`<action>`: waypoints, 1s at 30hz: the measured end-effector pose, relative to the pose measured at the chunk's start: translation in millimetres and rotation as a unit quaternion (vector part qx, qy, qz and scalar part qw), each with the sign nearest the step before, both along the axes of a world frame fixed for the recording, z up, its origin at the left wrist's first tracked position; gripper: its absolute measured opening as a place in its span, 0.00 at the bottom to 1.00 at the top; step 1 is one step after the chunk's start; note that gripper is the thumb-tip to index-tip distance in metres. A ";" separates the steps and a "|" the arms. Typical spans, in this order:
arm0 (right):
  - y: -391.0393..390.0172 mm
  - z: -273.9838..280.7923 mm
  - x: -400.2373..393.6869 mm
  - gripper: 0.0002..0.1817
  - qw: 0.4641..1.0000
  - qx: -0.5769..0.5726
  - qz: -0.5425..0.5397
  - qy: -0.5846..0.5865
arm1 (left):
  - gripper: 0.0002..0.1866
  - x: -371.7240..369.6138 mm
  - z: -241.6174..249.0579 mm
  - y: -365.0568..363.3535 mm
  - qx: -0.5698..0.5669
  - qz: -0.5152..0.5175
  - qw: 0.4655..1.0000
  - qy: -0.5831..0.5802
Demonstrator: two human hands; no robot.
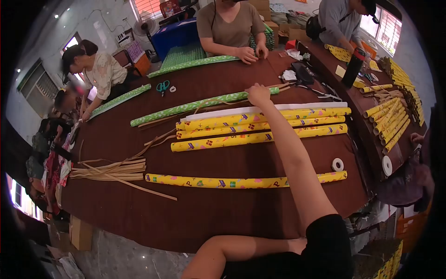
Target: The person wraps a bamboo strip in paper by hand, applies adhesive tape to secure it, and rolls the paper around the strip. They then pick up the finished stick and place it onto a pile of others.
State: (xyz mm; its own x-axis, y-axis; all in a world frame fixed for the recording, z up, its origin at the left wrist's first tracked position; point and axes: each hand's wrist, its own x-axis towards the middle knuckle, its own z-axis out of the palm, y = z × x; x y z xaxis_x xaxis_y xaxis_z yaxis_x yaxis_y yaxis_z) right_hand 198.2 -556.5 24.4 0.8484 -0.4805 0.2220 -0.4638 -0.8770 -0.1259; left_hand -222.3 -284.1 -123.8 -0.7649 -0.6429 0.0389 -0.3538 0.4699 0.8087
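Observation:
My right hand (259, 96) reaches far across the table, its fingers closed around a green patterned wrapping paper roll (195, 106) near the roll's right end. A thin brown paper strip (209, 100) lies along that roll. Just nearer to me, several yellow printed wrapping paper rolls (260, 137) lie side by side, with a white-edged one at the back. A single yellow roll (246, 182) lies apart, passing under my right forearm. My left forearm (251, 246) rests along the table's near edge; the left hand's fingers are hidden by my right sleeve.
Brown paper strips (111, 169) lie bundled at left. A white tape roll (337, 164) sits at right; teal scissors (162, 87) and pliers (320, 93) lie farther back. A black bottle (354, 68) and more yellow rolls (388, 118) are on the right-hand table. Other people work around the tables.

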 end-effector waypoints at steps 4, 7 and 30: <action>-16.6 -5.4 15.0 0.19 0.999 0.040 -0.011 -0.004 | 0.10 -4.1 -0.5 -4.5 -0.014 -0.014 1.000 0.009; -15.6 -7.7 16.8 0.16 0.999 0.029 0.002 -0.014 | 0.09 -5.2 -0.9 -7.5 -0.018 -0.016 1.000 0.014; 196.3 8.6 95.5 0.17 0.970 -0.062 0.231 -0.028 | 0.09 6.9 -9.1 -12.0 -0.045 -0.028 0.999 -0.013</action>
